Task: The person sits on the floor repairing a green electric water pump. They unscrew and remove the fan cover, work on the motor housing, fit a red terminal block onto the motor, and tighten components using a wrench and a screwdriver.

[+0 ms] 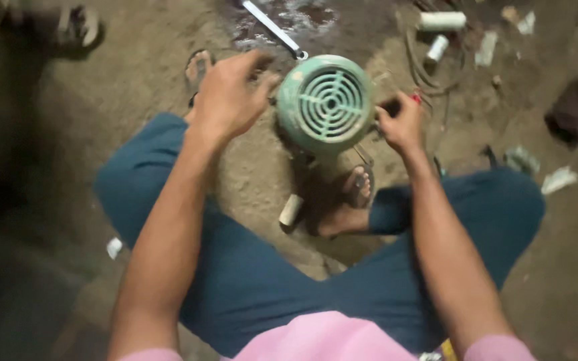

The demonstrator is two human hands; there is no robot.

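A green round motor housing with a slotted fan grille [326, 103] stands on the dirt floor between my feet. My left hand [230, 93] hovers at its left side, fingers spread, close to the casing or just touching it. My right hand [399, 122] is closed on a small dark tool with a red tip [403, 101] held against the housing's right edge. My legs in blue trousers frame the motor, and my sandalled right foot [356, 190] rests just below it.
A metal wrench [274, 28] lies on a wet patch behind the motor. White pipe pieces [441, 21] and wire loops [429, 73] sit at the back right. A short white tube [291, 210] lies by my foot. Scraps and a dark block [575, 110] litter the right.
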